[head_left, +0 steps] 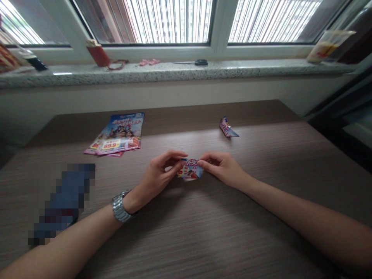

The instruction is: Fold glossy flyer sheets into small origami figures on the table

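The small folded piece of colourful printed paper (190, 169) is lying between the two hands, its longer side running from one to the other, neither hand clearly nearer. The left hand (159, 173), below a silver metal watch (121, 207), is pinching its left end between thumb and fingers; the right hand (222, 167) is pinching the upper right corner likewise, both nearly closed. Beyond the right hand, a folded blue-and-pink paper piece (227, 128) is standing partly open on the brown wood-grain table (186, 240). Glossy blue-and-pink flyers (123, 133) are resting in an overlapping pile, farther left.
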`<state>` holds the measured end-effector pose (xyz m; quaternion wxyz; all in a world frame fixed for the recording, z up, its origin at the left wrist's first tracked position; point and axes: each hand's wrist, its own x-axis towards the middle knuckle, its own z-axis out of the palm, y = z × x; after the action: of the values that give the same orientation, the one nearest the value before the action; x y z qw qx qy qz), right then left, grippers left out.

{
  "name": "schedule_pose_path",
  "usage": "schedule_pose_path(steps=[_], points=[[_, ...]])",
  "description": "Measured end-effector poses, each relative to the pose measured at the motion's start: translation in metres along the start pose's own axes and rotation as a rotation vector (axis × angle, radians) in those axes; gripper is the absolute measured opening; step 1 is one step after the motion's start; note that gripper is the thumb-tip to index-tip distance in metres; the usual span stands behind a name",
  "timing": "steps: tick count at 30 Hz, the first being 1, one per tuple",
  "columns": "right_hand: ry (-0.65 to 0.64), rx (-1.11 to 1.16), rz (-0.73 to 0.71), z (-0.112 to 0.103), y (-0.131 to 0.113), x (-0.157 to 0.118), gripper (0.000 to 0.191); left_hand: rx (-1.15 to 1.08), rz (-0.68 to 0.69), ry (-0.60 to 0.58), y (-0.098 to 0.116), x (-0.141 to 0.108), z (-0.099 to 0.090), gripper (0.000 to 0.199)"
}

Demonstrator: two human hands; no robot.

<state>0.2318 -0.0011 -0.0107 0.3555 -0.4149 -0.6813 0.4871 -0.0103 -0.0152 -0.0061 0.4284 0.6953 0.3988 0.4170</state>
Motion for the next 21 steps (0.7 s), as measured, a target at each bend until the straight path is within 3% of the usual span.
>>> schedule_pose_path(steps=[8,21], points=[[0.080,0.123,0.045,0.0010,0.0016,0.0024,0.022,0.057,0.009,0.127,0.0044,0.0010,-0.0025,0.014],[0.089,0.120,0.023,0.0048,-0.0024,-0.0001,0.023,0.083,0.079,0.087,-0.0004,-0.0040,0.0015,0.012]])
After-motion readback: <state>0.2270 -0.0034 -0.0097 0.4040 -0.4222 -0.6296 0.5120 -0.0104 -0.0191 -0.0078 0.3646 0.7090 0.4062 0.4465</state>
